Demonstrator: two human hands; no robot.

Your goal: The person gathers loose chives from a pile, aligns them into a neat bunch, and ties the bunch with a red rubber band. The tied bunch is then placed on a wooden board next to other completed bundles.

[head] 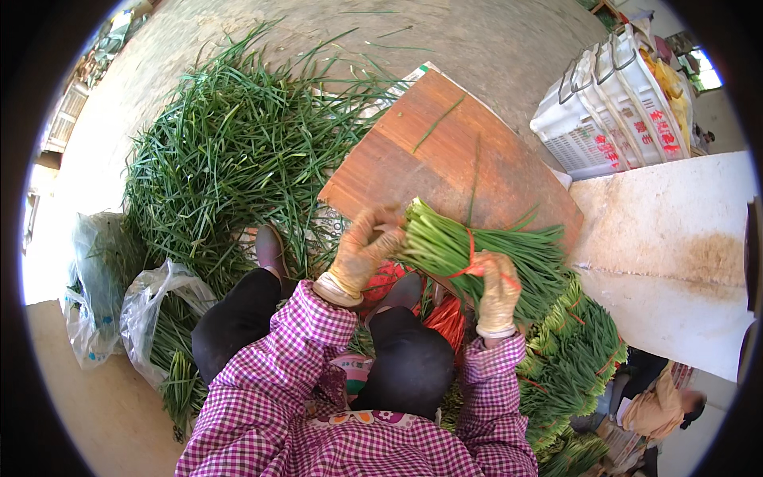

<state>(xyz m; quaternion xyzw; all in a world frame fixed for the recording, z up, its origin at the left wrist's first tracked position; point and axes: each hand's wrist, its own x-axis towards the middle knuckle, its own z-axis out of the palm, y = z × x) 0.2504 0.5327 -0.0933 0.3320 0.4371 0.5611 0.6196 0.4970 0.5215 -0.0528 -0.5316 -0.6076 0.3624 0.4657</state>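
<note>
A bunch of green garlic chives [444, 238] lies across the near part of a wood-grain board [435, 149], its pale stem ends toward the left. A red plastic tie [471, 253] is looped around its middle. My right hand [498, 292], in a yellowish glove, grips the tie at the near side of the bunch. By the pale ends is my left hand [366, 241], gloved too and blurred by motion, with thumb and fingers apart. Whether it touches the stems I cannot tell.
Loose chives [238, 137] are heaped at the left, beside plastic bags [164, 316] of greens. Tied bunches [566, 358] are stacked at my right. Red tie strips [447, 322] lie by my foot. A white crate [614, 113] stands far right; another person [656, 399] sits lower right.
</note>
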